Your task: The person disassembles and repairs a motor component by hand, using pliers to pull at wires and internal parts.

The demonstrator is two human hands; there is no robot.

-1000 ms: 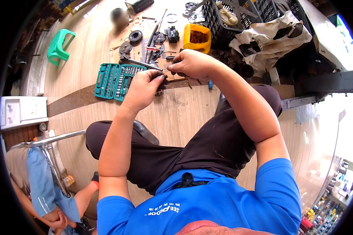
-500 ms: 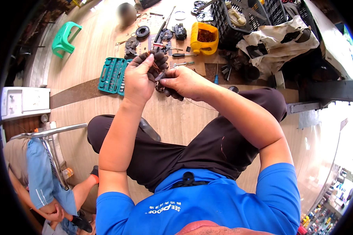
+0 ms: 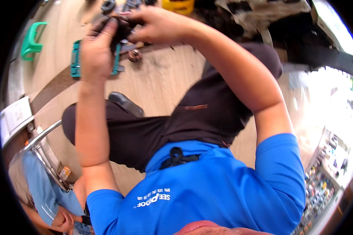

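Both my hands are raised at the top of the view, over the spread of tools and parts, and are smeared by motion. My left hand [image 3: 99, 41] has its thumb pointing up beside its darkened fingers; whether anything sits in them is hidden by blur. Close by on the right, my right hand [image 3: 157, 26] is bent toward it, its fingertips lost among dark shapes. A round part with copper windings [image 3: 135, 55] lies on the floor just below them. Behind my left wrist is the teal tool case [image 3: 75, 58], partly covered. A short copper-coloured strip [image 3: 195, 107] rests on my trouser leg.
At the upper left stands a green stool [image 3: 32, 41]. A yellow container [image 3: 178, 5] and a pale stained cloth [image 3: 259, 11] are at the far side. A seated person in blue shorts [image 3: 41, 176] is at the lower left, near a metal tube frame [image 3: 43, 135].
My hands have moved up and left in the view, which has itself shifted. The copper-wound part, formerly between my hands, now appears on the floor. A copper strip shows on my trouser leg.
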